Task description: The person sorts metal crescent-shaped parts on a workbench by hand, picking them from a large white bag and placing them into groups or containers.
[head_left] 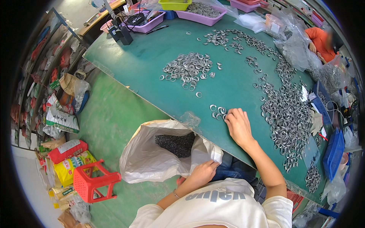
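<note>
My left hand (pixel 205 174) is closed on the near rim of a large white woven sack (pixel 142 154), whose mouth gapes beside the table edge. Dark, small pieces (pixel 176 145) lie inside it, too fine to make out. On the green table (pixel 163 98), my right hand (pixel 238 124) has its fingers bent down at the side of a small cluster of grey metal rings (pixel 218 112). Its fingertips touch the nearest rings. A bigger heap of rings (pixel 190 67) sits farther off to the left, and a long, dense spread of rings (pixel 289 117) runs along the right.
A red plastic stool (pixel 95 180) stands on the floor at left, near filled bags (pixel 72 161) and a loaded shelf (pixel 45 72). Purple trays (pixel 201 15) line the table's far side. Blue baskets (pixel 334 154) sit at right. Another person in orange (pixel 322 43) is at the far right.
</note>
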`<state>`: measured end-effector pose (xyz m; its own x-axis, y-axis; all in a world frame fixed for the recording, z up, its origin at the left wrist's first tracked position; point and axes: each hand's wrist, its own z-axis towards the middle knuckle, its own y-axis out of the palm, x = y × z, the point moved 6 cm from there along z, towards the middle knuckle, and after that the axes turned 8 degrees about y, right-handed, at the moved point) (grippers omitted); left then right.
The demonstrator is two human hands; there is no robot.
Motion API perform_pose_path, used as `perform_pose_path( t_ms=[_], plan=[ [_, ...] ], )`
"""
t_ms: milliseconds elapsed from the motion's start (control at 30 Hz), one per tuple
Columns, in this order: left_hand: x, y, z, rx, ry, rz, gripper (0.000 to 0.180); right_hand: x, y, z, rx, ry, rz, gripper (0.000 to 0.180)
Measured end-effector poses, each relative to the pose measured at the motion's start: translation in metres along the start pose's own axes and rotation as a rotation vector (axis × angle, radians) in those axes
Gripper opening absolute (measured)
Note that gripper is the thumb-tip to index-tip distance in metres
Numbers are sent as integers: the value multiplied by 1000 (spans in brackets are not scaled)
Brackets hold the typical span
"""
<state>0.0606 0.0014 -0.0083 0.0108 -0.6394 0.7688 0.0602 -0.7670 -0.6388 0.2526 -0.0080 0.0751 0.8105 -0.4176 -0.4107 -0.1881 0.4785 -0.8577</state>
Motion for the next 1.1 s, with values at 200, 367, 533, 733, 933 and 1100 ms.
perform_pose_path(
  t_ms=[200, 367, 533, 733, 933, 1100],
  plan=[
    [-2, 2, -2, 13, 23, -19, 23, 16, -2, -7, 30, 90, 110, 18],
    [-1, -2, 0, 15, 8, -15, 22, -3, 2, -8, -56, -32, 73, 25],
    [-2, 0, -1, 10, 8, -13, 22, 6, 10, -8, 11, -34, -26, 21],
    [-4, 1, -1, 5, -3, -19, 23, 14, -1, -1, 203, 82, 280, 21],
    [-3, 0, -1, -2, -7, -22, 24, 17, 17, 17, 86, 49, 302, 23],
    [-3, 2, -1, 2, -7, -20, 23, 8, 15, 14, 38, -19, 168, 21]
  ],
)
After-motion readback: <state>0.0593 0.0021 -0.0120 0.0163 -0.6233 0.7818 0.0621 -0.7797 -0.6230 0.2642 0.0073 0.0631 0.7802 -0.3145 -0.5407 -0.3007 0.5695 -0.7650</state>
